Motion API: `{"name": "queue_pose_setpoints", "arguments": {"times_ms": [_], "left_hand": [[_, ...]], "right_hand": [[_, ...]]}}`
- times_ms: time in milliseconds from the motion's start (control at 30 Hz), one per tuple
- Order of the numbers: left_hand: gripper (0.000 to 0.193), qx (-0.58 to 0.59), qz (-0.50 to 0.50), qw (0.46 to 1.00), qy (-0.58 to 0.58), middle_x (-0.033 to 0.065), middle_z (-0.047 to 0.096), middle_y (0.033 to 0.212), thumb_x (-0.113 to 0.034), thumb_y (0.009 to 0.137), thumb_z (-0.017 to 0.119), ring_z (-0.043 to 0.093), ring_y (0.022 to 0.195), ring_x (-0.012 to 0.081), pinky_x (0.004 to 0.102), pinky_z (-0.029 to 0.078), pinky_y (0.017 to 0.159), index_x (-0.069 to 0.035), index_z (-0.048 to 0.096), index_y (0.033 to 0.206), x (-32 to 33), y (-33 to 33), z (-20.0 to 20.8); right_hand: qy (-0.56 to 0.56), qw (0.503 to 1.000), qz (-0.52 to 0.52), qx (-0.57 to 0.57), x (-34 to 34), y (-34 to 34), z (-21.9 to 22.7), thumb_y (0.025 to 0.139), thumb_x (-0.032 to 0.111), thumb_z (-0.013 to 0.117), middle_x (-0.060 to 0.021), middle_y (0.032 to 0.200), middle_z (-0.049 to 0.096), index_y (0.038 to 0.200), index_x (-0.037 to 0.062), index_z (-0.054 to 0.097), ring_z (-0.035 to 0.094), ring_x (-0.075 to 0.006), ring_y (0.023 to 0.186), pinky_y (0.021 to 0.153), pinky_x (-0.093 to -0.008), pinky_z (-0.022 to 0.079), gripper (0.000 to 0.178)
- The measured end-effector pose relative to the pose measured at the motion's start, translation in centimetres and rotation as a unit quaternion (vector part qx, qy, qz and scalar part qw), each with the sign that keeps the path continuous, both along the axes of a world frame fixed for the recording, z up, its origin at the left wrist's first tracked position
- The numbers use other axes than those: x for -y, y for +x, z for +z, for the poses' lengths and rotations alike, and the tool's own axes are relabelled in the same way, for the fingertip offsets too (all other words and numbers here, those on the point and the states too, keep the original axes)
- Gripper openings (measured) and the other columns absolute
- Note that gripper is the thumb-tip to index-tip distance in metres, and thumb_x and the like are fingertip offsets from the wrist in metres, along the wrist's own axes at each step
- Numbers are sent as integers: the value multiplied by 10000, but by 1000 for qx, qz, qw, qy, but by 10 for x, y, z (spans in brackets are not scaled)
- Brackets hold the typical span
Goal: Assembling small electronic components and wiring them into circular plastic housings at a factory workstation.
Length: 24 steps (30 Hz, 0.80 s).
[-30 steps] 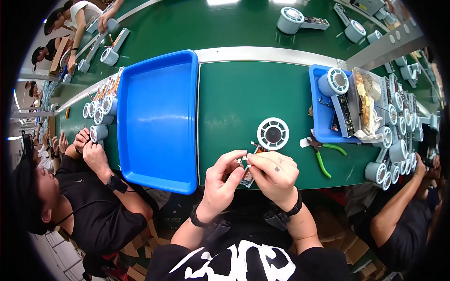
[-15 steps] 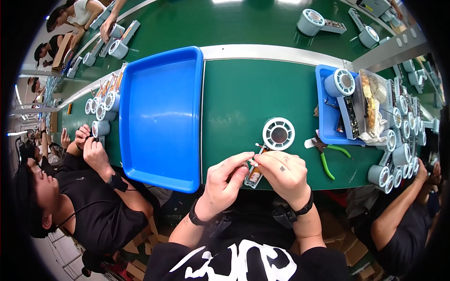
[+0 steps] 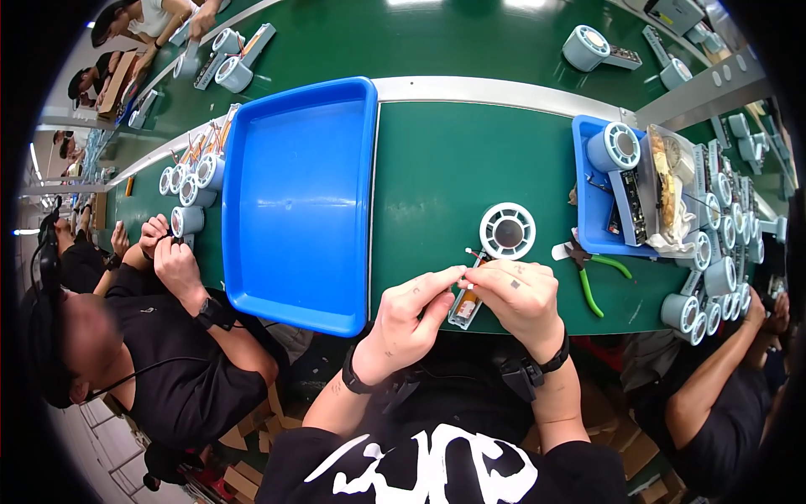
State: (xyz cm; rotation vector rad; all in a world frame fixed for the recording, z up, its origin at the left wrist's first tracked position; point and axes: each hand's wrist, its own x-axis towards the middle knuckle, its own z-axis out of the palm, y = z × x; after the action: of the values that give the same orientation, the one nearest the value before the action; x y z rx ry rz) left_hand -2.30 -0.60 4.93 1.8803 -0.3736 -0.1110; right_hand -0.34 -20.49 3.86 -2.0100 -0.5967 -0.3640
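Observation:
My left hand (image 3: 409, 317) and my right hand (image 3: 522, 300) meet at the fingertips near the table's front edge. Both are pinched on a small white connector (image 3: 469, 286), mostly hidden by the fingers. Under them lies a narrow grey housing (image 3: 458, 321) with an orange cell-like part inside. A second small white plug (image 3: 469, 251) on a thin red wire sticks up beyond my fingertips. Just past my right hand is a round pale-blue unit (image 3: 508, 231) with a spoked rim and dark centre, at the far end of the housing.
A big blue tray (image 3: 369, 193) lies to the left. Green-handled cutters (image 3: 590, 281) rest on the right, before a smaller blue bin (image 3: 581, 202) of parts. Several round units (image 3: 720, 277) crowd the far right. A co-worker (image 3: 185, 361) sits at my left, handling another unit.
The view has shifted slightly, so most things appear a little to the right. My fingertips have drawn closer together over the connector, which shows less now.

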Motion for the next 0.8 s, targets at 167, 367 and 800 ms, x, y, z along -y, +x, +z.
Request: {"name": "queue_pose_setpoints", "arguments": {"times_ms": [167, 367, 800], "left_hand": [[337, -49, 57, 996, -46, 21, 637, 859, 5, 1005, 582, 558, 685, 69, 219, 453, 614, -23, 628, 1337, 9, -17, -8], [339, -111, 130, 976, -137, 6, 584, 910, -29, 1024, 565, 537, 742, 46, 200, 427, 616, -30, 571, 1363, 27, -26, 1], [333, -205, 70, 933, -287, 49, 652, 1023, 21, 1002, 553, 636, 916, 95, 252, 526, 808, -17, 557, 1333, 38, -9, 25]], "right_hand": [[-10, 1000, 5, -4, -3, -4, 3, 812, 36, 805, -89, 820, 728, 955, 36, 733, 725, -245, 688, 637, -325, 589, 160], [11, 987, -127, 94, -16, -32, -7, 760, -56, 800, -139, 994, 717, 1004, 10, 730, 705, -241, 733, 635, -311, 572, 262], [116, 972, -181, -94, -36, -76, 28, 798, -47, 784, -132, 977, 715, 1346, 11, 594, 678, -160, 682, 626, -293, 549, 583]]}}
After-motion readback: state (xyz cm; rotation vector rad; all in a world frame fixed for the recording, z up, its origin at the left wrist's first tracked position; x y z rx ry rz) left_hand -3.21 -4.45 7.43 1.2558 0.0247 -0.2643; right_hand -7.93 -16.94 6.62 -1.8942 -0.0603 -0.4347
